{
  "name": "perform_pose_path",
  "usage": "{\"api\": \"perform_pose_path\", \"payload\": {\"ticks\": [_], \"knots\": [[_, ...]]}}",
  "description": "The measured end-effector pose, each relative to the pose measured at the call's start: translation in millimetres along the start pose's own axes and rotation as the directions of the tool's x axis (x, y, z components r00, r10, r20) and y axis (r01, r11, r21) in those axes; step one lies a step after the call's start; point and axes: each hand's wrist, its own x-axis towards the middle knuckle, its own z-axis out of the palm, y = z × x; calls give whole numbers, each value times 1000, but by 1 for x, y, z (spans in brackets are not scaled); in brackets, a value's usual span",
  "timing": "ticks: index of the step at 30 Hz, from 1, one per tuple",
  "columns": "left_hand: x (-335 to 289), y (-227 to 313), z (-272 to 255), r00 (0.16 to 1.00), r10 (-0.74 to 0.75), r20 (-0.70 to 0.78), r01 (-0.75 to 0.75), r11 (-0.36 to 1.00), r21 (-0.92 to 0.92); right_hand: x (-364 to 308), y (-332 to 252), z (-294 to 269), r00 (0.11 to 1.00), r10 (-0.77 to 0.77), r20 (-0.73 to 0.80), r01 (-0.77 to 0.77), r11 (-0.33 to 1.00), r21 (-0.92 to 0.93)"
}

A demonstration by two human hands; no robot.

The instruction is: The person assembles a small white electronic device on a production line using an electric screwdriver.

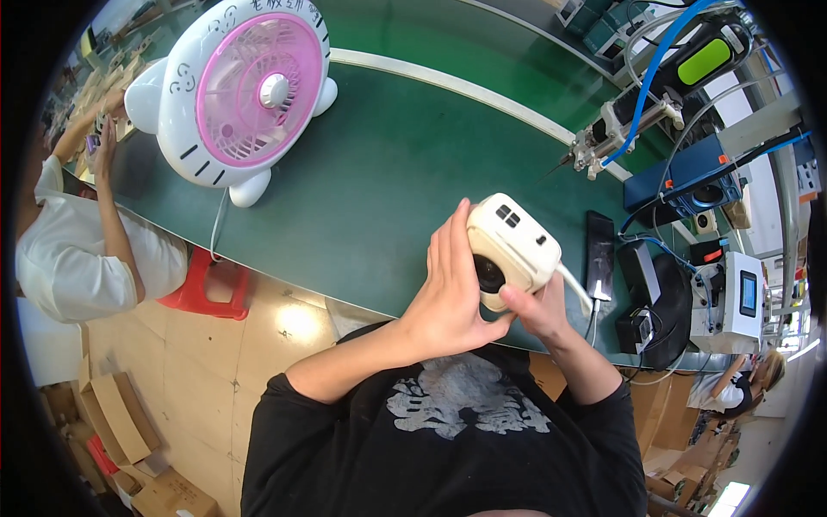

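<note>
Between my two hands is a cream-coloured, rounded, box-shaped device (525, 237), held above the near part of the green bench. On its upper face are several small dark squares and a small dark slot. A round black lens-like part shows on the side toward me. My left hand (448, 289) lies along the device's left side with long fingers stretched against it. The right hand (538, 308) grips the lower right, its thumb on the front near the round part. A cream strap or handle (575, 289) sticks out at the device's right.
A white fan (189, 112) with a pink grille stands at left on the green bench (388, 164). An electric screwdriver (629, 116) hangs at upper right. A black phone (600, 258), cables and a white machine (739, 297) crowd the right. Co-workers sit left (77, 250) and right.
</note>
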Motion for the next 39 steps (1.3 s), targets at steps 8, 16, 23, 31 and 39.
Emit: {"api": "perform_pose_path", "payload": {"ticks": [8, 16, 23, 31, 39], "knots": [[4, 4, -9, 998, -32, 50, 31, 999, 27, 6, 1, 4, 990, 138, 18, -138, 950, 281], [6, 14, -28, 998, -11, 65, 4, 994, 108, -2, -9, 13, 957, 290, 15, -269, 865, 422], [-4, 20, -27, 998, 1, 65, -6, 997, 71, -13, -15, 18, 960, 276, 42, -270, 879, 393], [-10, 24, -25, 1000, 9, 8, -10, 993, 117, -17, -18, 16, 948, 304, 92, -316, 878, 361], [-11, 22, -28, 1000, -15, 3, 15, 992, 126, -15, -20, 20, 940, 324, 104, -339, 862, 377]]}}
